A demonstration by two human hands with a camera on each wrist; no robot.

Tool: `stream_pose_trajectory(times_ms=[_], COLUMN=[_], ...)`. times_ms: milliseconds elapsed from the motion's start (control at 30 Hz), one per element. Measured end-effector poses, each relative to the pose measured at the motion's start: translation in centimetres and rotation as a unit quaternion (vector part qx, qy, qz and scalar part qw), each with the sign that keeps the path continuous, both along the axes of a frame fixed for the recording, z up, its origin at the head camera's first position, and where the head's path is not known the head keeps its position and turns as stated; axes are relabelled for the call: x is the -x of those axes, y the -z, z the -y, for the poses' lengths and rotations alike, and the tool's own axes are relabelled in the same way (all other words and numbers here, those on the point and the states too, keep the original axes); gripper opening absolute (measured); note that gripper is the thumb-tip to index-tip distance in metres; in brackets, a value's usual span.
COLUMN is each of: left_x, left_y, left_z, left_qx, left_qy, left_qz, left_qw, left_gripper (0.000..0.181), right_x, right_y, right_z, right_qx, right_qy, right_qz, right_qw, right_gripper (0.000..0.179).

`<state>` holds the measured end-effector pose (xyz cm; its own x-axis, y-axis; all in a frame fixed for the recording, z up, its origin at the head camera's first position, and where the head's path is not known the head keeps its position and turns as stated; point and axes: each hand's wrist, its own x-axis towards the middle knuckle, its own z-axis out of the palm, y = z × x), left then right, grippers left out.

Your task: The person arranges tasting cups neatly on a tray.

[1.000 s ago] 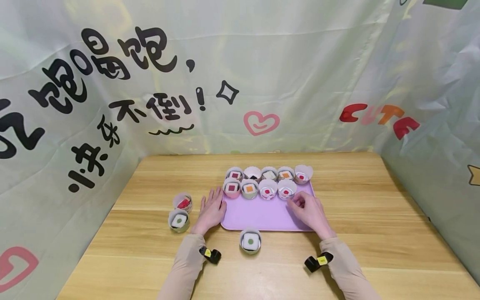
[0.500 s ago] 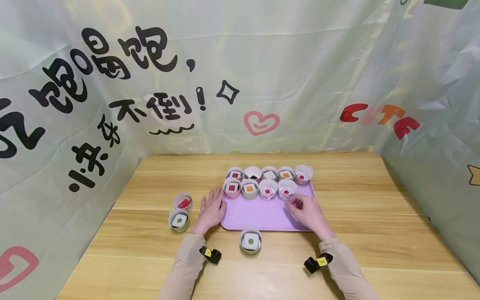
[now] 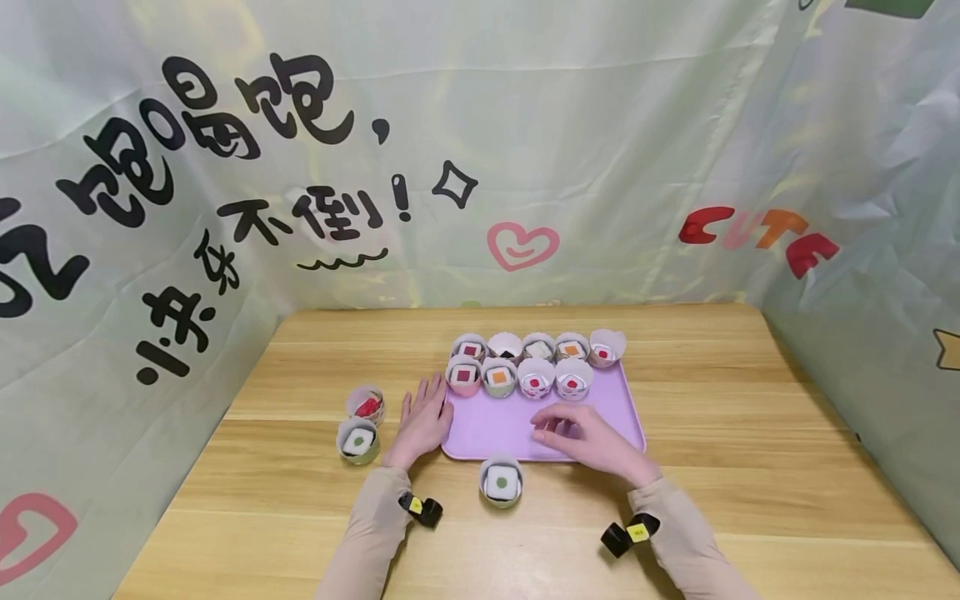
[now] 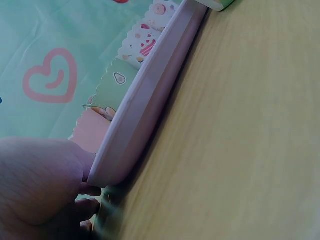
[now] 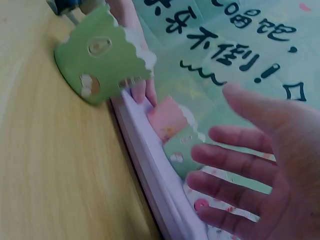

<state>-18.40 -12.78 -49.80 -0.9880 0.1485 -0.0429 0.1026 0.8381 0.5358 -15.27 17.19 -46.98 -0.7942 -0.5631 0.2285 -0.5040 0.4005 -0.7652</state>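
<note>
A purple tray (image 3: pixel 487 429) bears two rows of paper baking cups, each with a small square or round piece inside. My left hand (image 3: pixel 422 423) lies flat at the tray's left edge, its fingers straight; in the left wrist view the thumb meets the tray's rim (image 4: pixel 142 95). Over the tray's front right part hovers my right hand (image 3: pixel 592 437), fingers spread and loosely bent around nothing. Closest to it in the front row is a white cup (image 3: pixel 573 380) with a red-dotted piece. A green cup (image 3: pixel 501 483) holding a white square with a green dot stands before the tray.
Left of my left hand, on the wooden table (image 3: pixel 750 467), stand a cup (image 3: pixel 365 406) with a red piece and another green cup (image 3: pixel 357 442). A printed cloth (image 3: pixel 600 167) hangs behind and along both sides.
My right hand has left the front row's rightmost cup and moved toward me and leftward, its fingers loosening. The left hand and the cups stay where they were.
</note>
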Motion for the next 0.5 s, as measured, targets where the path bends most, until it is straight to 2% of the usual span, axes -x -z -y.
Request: stream_pose_trajectory(times_ms=[133, 233, 500], left_x=[0.0, 0.0, 0.0], left_y=[0.0, 0.0, -0.1], left_z=[0.0, 0.1, 0.1], left_qx=[0.000, -0.001, 0.000], left_qy=[0.000, 0.000, -0.001], left_qz=[-0.001, -0.001, 0.004], left_qw=[1.0000, 1.0000, 1.0000], left_gripper=[0.056, 0.057, 0.057], right_x=[-0.6, -0.9, -1.8], right_y=[-0.4, -0.3, -0.1], right_z=[0.7, 1.2, 2.1], right_qx=[-0.023, -0.042, -0.094], right_qy=[-0.053, -0.079, -0.091], right_qz=[0.012, 0.011, -0.012], right_qw=[0.9982, 0.9959, 0.9914], right_gripper=[0.037, 0.047, 0.068])
